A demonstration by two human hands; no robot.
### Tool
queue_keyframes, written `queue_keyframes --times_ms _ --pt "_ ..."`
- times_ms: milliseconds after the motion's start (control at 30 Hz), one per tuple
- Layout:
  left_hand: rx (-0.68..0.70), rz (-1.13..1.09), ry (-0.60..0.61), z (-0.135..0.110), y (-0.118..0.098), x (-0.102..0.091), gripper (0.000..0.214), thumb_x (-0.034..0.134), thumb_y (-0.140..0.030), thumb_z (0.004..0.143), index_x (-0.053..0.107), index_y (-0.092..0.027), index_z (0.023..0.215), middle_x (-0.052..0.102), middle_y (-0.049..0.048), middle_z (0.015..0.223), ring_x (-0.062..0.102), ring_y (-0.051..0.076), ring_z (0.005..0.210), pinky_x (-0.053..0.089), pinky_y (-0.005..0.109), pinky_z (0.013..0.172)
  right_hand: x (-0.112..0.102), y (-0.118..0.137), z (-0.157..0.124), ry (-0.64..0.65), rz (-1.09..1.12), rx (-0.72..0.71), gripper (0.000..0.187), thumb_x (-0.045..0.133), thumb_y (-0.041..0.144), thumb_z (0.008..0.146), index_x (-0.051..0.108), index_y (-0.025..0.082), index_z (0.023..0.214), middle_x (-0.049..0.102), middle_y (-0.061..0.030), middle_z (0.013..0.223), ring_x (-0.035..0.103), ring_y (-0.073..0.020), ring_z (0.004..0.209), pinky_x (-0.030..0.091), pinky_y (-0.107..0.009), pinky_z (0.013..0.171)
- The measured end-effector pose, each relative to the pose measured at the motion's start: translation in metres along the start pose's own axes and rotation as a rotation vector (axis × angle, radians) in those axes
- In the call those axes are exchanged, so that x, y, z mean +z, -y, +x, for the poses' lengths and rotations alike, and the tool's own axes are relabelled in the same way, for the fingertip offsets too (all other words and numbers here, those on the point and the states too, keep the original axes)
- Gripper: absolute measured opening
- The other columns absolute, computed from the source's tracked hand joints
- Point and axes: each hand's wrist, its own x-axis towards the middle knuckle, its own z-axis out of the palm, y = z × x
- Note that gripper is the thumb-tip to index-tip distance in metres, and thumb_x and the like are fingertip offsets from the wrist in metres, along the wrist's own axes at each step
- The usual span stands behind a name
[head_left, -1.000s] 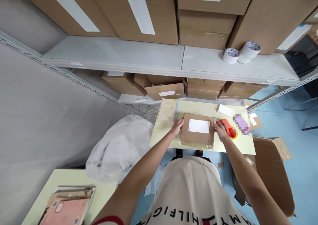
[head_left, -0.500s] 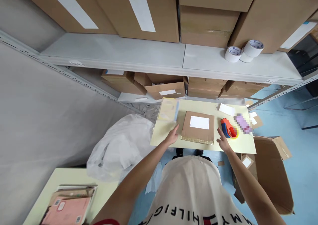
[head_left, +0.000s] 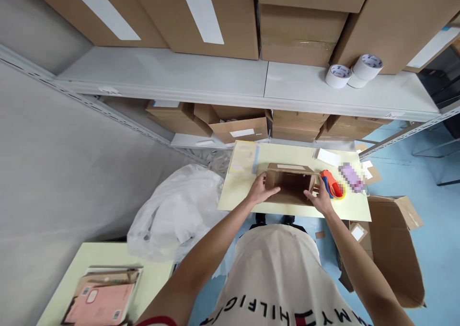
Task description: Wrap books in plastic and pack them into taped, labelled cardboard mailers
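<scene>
A brown cardboard box [head_left: 291, 199] rests on the pale yellow table [head_left: 230, 197] in front of me, its near side open to a dark hollow. On its upper face is a white label [head_left: 290, 167], seen at a slant. My left hand [head_left: 261, 190] grips the box's left side, thumb reaching over the opening's edge. My right hand [head_left: 319, 197] grips the right side the same way. Just beyond my right hand is an orange and blue tape dispenser [head_left: 332, 184]. What the box holds, if anything, is too dark to make out.
A clear plastic sheet with yellow edging [head_left: 243, 158] lies at the table's left. White labels [head_left: 328, 157] and a blurred purple item [head_left: 351, 177] are at the right. Shelving [head_left: 215, 93] with boxes and tape rolls [head_left: 338, 76] stands ahead. A large open carton [head_left: 395, 254] sits on the floor.
My hands were apart beside the flat-lying box; now both hold it. The box has tipped so its near end gapes open and the label shows at a slant.
</scene>
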Motion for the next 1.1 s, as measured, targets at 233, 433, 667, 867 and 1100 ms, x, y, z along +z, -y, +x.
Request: queue_keyframes --times_ms 233,433,667,867,1100 --pt "-0.201 0.138 0.06 0.019 -0.024 -0.011 0.063 0.057 -0.029 0.087 0.037 -0.012 0.145 0.067 0.0194 0.122 0.064 0.03 0.114 0.049 0.04 0.095 -0.013 0.019 0.015 0.037 -0.344 0.101 0.073 0.054 0.035 0.084 0.03 0.015 0.151 0.071 -0.0143 0.11 0.069 -0.0315 0.097 0.052 -0.043 0.085" --pt "0.108 0.348 -0.222 0.006 -0.016 -0.031 0.057 0.063 -0.02 0.082 0.047 -0.018 0.137 0.058 0.0167 0.132 0.058 0.029 0.12 0.045 0.043 0.102 -0.039 0.014 0.003 -0.155 -0.651 -0.189 0.058 0.049 0.022 0.083 0.045 0.016 0.141 0.057 -0.0181 0.135 0.055 -0.0337 0.118 0.043 -0.047 0.093" --pt "0.217 0.867 0.006 -0.003 -0.055 -0.038 0.024 0.056 -0.032 0.09 0.071 -0.019 0.077 0.071 0.0117 0.095 0.063 0.03 0.101 0.029 0.055 0.109 -0.046 0.04 0.012 0.207 -0.792 -0.164 0.037 0.045 0.039 0.096 0.067 0.02 0.075 0.069 -0.0096 0.077 0.067 -0.024 0.078 0.044 -0.034 0.073" --pt "0.076 0.594 0.113 -0.007 -0.022 -0.022 0.083 0.084 -0.052 0.057 0.059 -0.014 0.127 0.055 0.0213 0.138 0.054 0.039 0.125 0.042 0.045 0.103 -0.018 0.003 0.0 0.228 -0.411 -0.11 0.071 0.072 0.059 0.069 0.056 0.018 0.124 0.063 -0.0153 0.123 0.066 -0.0293 0.106 0.052 -0.038 0.082" --pt "0.076 0.106 -0.035 -0.009 0.03 0.009 0.101 0.086 -0.04 0.06 0.039 -0.019 0.147 0.05 0.0141 0.147 0.052 0.032 0.132 0.043 0.043 0.111 0.026 -0.025 -0.011 0.017 -0.056 -0.08 0.106 0.067 0.061 0.073 0.02 0.01 0.153 0.051 -0.0241 0.143 0.056 -0.0344 0.126 0.047 -0.049 0.1"
